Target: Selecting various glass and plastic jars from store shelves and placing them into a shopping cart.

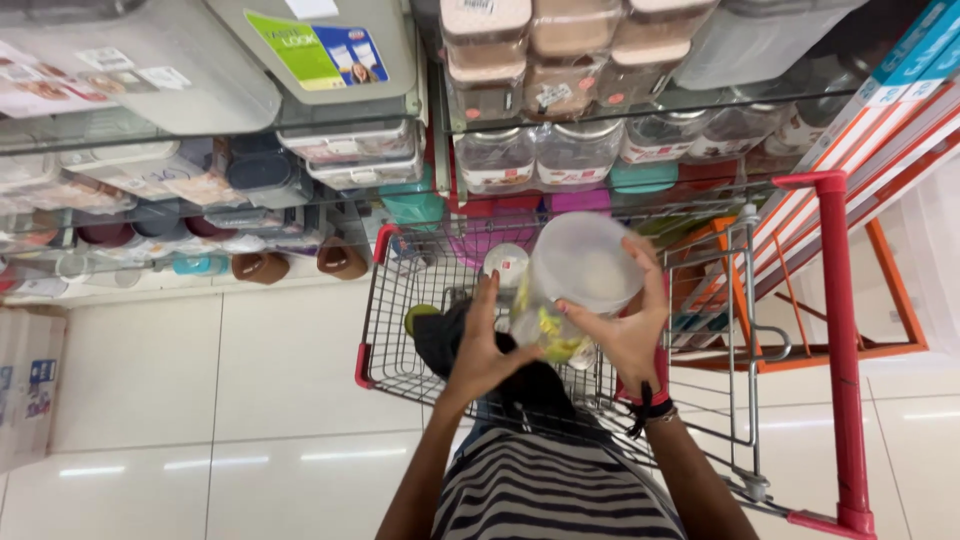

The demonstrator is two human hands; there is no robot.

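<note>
I am clasping a clear plastic container (570, 285) with both hands, my left hand (485, 345) gripping its lower side and my right hand (630, 320) cupping the lid end, holding it above the wire shopping cart (400, 330), inspecting it by my reading; lowering it would need a steady two-handed hold

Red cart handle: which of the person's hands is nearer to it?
Right. The right hand, gripping the clear container, sits closer to the red cart handle at the right; the left hand holds the container's far side.
</note>
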